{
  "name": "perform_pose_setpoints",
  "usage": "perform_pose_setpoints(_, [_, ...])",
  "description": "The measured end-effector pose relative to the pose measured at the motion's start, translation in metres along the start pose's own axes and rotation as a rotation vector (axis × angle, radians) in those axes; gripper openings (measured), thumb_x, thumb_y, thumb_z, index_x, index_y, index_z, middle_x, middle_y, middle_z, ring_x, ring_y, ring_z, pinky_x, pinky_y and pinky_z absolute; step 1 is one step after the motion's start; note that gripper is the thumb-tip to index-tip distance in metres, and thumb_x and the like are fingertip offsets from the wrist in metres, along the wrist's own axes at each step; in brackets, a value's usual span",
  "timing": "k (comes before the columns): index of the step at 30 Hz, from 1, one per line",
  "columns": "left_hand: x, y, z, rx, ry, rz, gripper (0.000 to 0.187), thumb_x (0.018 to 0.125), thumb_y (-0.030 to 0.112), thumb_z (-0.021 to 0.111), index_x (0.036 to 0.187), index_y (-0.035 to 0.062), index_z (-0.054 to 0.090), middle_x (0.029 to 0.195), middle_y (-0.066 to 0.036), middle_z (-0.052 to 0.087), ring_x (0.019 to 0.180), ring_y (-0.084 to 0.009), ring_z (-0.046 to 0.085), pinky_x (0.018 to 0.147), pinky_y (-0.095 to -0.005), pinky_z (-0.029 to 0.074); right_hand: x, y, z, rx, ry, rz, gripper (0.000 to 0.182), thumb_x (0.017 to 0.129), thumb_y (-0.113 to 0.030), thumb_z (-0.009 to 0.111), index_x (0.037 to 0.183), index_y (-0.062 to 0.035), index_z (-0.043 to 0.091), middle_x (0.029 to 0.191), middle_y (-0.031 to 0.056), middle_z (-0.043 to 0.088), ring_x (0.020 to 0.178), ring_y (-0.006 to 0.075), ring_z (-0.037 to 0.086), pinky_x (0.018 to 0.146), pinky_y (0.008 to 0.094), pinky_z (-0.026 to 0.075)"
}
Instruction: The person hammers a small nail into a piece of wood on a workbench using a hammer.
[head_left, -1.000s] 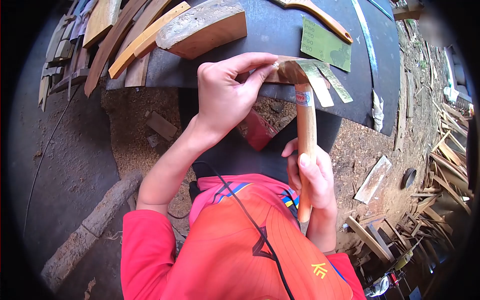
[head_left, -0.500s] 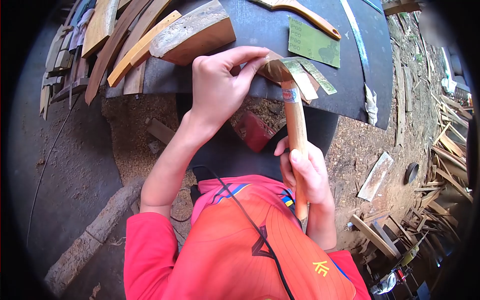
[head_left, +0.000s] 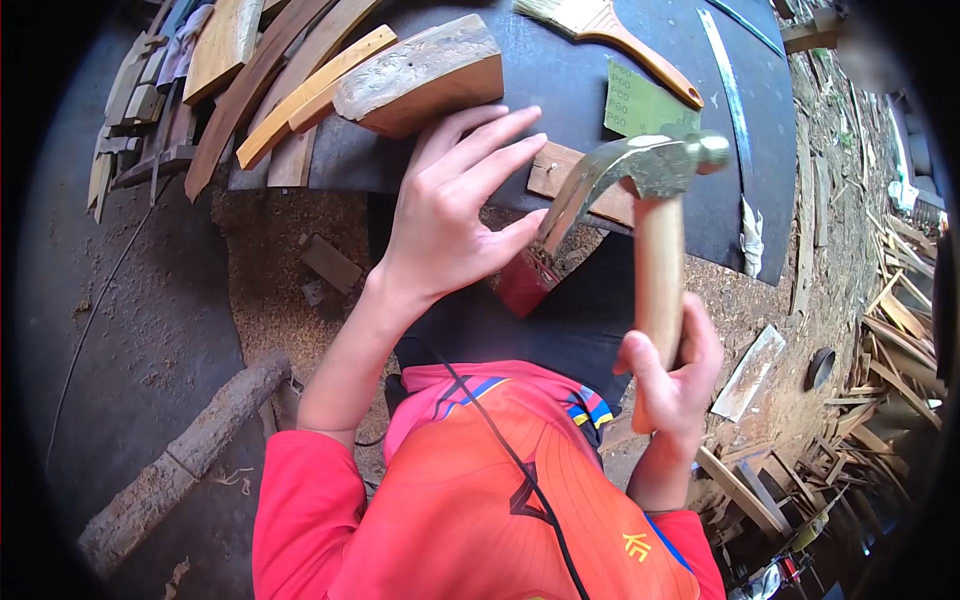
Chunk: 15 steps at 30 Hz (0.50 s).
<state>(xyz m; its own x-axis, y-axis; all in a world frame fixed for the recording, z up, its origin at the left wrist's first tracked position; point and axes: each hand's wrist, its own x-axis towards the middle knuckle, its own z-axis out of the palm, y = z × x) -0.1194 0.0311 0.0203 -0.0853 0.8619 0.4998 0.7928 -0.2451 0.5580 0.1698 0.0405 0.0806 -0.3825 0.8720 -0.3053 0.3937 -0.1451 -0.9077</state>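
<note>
My right hand (head_left: 680, 365) is wrapped round the lower wooden handle of a claw hammer (head_left: 660, 170), raised with its metal head above the table's near edge. The claw points left and the round face points right. My left hand (head_left: 455, 215) is open with fingers spread, just left of the claw tips, holding nothing. A small flat wooden piece (head_left: 553, 170) with a nail-like spot on it lies at the table edge, partly hidden behind the claw. Green sandpaper (head_left: 640, 103) lies beyond the hammer head.
On the dark table (head_left: 570, 75) are a thick wood block (head_left: 430, 80), a paintbrush (head_left: 640, 50) and a long metal strip (head_left: 735, 110). Wooden strips (head_left: 310, 90) are piled at the left. A log (head_left: 190, 450) and scrap wood (head_left: 750, 375) lie on the ground.
The hammer has been lifted and moved right, its head now turned sideways and fully seen. My left hand has opened from a pinch near the claw. The view has shifted slightly.
</note>
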Motion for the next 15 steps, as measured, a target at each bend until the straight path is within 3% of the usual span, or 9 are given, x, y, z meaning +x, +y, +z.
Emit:
perform_pose_setpoints(4, [-0.009,-0.007,0.008,0.009,0.003,-0.014,0.057,0.078,0.028,0.097,0.126,0.0028,0.079,0.145,-0.013,0.072,0.13,-0.0379,0.067,0.11,-0.0479,0.055,0.015,-0.012,-0.02,-0.467,0.127,-0.265,0.048,0.089,-0.014,0.092,0.128,0.0003,0.068,0.097,0.0166,0.077,0.083,0.0246,0.079,0.078,0.0345,0.059])
perform_pose_setpoints(7, [-0.012,-0.006,0.011,0.044,0.013,0.007,0.057,0.079,0.031,0.096,0.126,0.0054,0.08,0.147,-0.012,0.071,0.131,-0.0374,0.067,0.11,-0.0478,0.054,0.028,-0.033,-0.029,-0.69,0.099,-0.416,0.048,0.088,-0.011,0.09,0.129,-0.0025,0.068,0.101,0.0177,0.078,0.088,0.0338,0.079,0.078,0.0383,0.06])
perform_pose_setpoints(15, [-0.013,-0.002,0.012,0.098,0.007,0.001,0.046,0.086,0.037,0.09,0.124,0.0116,0.083,0.151,-0.012,0.069,0.137,-0.039,0.063,0.113,-0.0509,0.05,0.048,-0.073,-0.037,-0.996,-0.009,-0.595,0.045,0.088,-0.01,0.088,0.127,-0.0064,0.067,0.102,0.0142,0.076,0.085,0.0368,0.076,0.07,0.0442,0.058])
